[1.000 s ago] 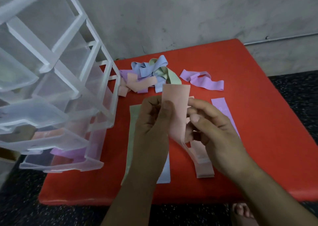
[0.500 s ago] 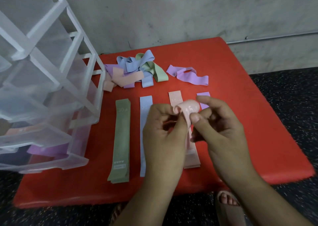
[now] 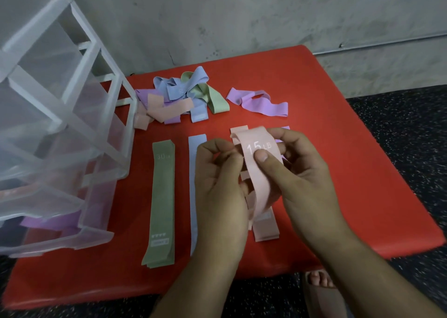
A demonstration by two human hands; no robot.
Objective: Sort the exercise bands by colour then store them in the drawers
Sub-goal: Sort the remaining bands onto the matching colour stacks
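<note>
Right now we hold a pink band [image 3: 257, 172] printed "15 LB" in both hands at the centre of the frame, above the red table [image 3: 338, 172]. Our left hand [image 3: 217, 184] pinches its left edge with closed fingers, and our right hand [image 3: 297, 170] clamps it with the thumb pressed on the print. Beneath it a flat pink band [image 3: 264, 230] lies on the table; left of that lie a blue band [image 3: 193, 172] and a green band [image 3: 162, 201], laid side by side. At upper centre sits a tangled pile of bands [image 3: 179, 97], with a loose purple band [image 3: 258, 102] to its right. At the left of the frame stands the clear drawer unit [image 3: 60, 124], a purple band [image 3: 53, 221] in a lower drawer.
</note>
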